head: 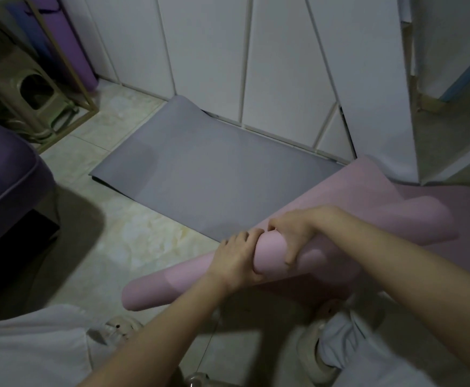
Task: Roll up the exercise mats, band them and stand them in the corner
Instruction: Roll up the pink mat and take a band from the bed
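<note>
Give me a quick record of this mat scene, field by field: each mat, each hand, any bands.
pink mat: partly rolled, the rest unrolled on the floor
left hand: grips the roll
right hand: grips the roll beside the left
grey mat: unrolled, far end against white cupboard doors
purple mat: rolled, upright in far left corner
bands: none visible

1. The pale tiled floor point(133, 236) is carrying a grey mat point(200, 174), which is lying flat.
2. A partly rolled pink mat point(395, 219) is lying at the grey mat's near right edge.
3. Beyond the grey mat's left end, a green stool point(35, 93) and an upright purple rolled mat point(71, 43) are standing.
</note>
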`<action>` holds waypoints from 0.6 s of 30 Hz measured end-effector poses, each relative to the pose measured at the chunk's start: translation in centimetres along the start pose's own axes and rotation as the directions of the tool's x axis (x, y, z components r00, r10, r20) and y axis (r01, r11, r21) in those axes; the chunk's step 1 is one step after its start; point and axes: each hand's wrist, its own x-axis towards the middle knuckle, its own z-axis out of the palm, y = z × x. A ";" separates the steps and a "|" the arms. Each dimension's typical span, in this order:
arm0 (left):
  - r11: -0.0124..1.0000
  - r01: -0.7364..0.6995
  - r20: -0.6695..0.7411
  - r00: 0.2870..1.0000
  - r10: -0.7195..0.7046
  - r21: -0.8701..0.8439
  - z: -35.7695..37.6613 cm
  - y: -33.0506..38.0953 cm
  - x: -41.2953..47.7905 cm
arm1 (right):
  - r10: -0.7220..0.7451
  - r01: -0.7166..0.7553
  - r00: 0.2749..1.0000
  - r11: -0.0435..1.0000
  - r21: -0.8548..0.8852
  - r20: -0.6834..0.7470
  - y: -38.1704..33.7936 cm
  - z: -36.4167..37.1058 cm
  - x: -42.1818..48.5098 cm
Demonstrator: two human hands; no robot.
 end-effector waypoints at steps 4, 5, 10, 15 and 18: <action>0.999 0.029 -0.042 0.999 -0.027 0.041 1.5 0.5 -0.8 | 0.006 -0.008 0.997 1.000 0.029 0.071 -0.4 0.3 0.4; 0.999 0.033 -0.038 0.999 -0.031 0.042 1.5 0.3 -0.6 | 0.005 -0.008 0.998 0.999 0.041 0.060 -0.4 0.4 0.5; 1.000 0.022 0.014 1.000 -0.022 -0.013 -0.1 -1.1 1.2 | -0.024 0.001 0.981 0.993 -0.116 -0.194 -0.4 1.4 -0.1; 0.997 0.023 0.160 0.987 -0.012 -0.069 -1.9 -1.1 2.7 | -0.110 -0.053 0.930 0.905 -0.423 -0.351 0.0 2.3 -0.6; 0.994 0.027 0.256 0.967 0.001 -0.108 -2.6 -1.2 4.0 | -0.062 -0.113 0.931 0.887 -0.449 -0.358 0.1 2.7 -1.2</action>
